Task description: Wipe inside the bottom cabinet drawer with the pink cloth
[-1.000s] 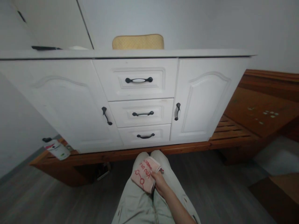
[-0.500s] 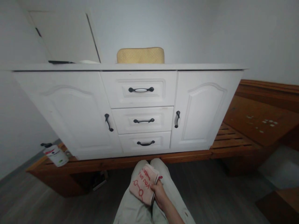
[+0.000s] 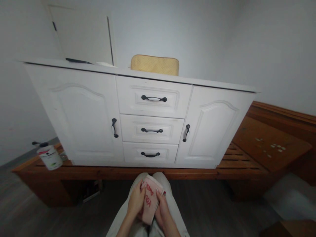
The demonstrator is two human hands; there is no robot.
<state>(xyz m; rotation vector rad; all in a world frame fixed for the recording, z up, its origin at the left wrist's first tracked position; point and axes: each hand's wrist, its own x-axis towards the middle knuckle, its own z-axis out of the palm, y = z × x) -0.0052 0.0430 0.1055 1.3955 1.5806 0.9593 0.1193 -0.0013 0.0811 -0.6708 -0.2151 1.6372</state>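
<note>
Cloth (image 3: 149, 204) sits between both my hands over my lap, a small pink towel with red lettering, folded into a narrow pad. My left hand (image 3: 135, 201) cups its left edge with the fingers curled over the top, and my right hand (image 3: 161, 207) pinches the right edge, thumb on the printed face. Both are closed on it, neither one slack. I judge I am at the stage of folding or readying the cloth, and the next move would call for a firm one-handed hold so the other hand is free. My forearms come up from the bottom edge and meet close together, wrists bent slightly inward, knees just under them. In front of me stands a white cabinet (image 3: 81, 112) on a low wooden platform (image 3: 242, 164), its three drawers and two doors shut, and a white spray bottle (image 3: 49, 156) rests on the platform at the left.
</note>
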